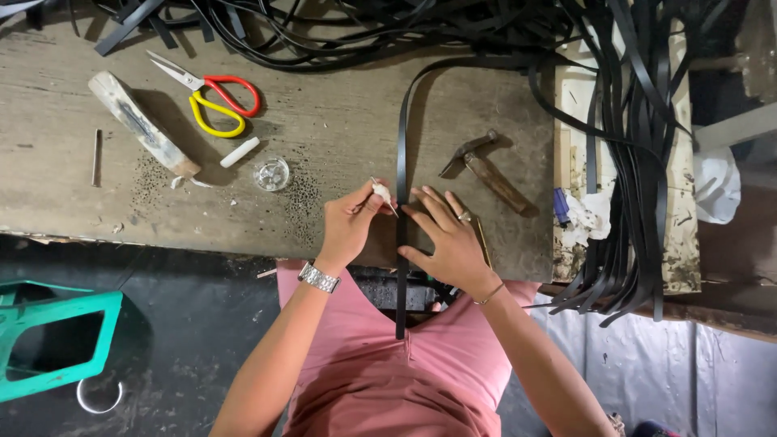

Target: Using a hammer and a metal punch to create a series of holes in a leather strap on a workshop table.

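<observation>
Black strap (pixel 401 170) under right hand (pixel 449 239), left hand (pixel 348 226) (white-handled tool (pixel 382 194)).

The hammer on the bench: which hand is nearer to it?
Right. The right hand lies flat on the black strap, just below-left of the hammer. The left hand, pinching a small white tool, sits beyond the strap.

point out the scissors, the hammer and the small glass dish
scissors (pixel 220 101), head view, on the red and yellow handle loops.
hammer (pixel 486 170), head view, on the wooden handle near the head.
small glass dish (pixel 271 173), head view, on its middle.
</observation>
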